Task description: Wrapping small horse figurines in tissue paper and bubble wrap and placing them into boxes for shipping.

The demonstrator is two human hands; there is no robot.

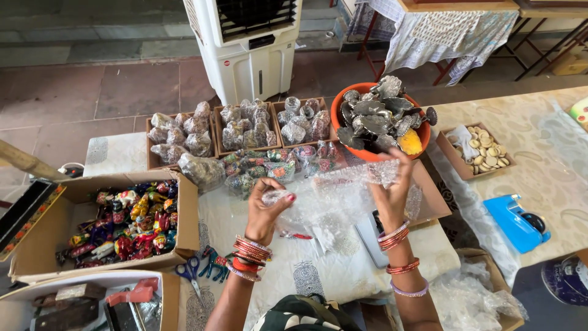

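My left hand (266, 211) and my right hand (392, 187) hold a sheet of clear bubble wrap (340, 193) stretched between them above a table with a pale patterned cloth (306, 270). The left hand pinches the sheet's left end, where a small item seems bundled inside; I cannot tell what it is. The right hand grips the upper right edge. Both wrists wear several bangles. Just beyond the right hand sits an orange bowl (337, 113) heaped with dark metal pieces.
Three small trays of wrapped figurines (236, 125) line the far edge. A cardboard box of colourful painted figures (125, 224) stands at left, blue-handled scissors (191, 273) near it. A blue tape dispenser (517, 222) and a tray of round pale pieces (484, 150) lie right. A white air cooler (245, 46) stands beyond.
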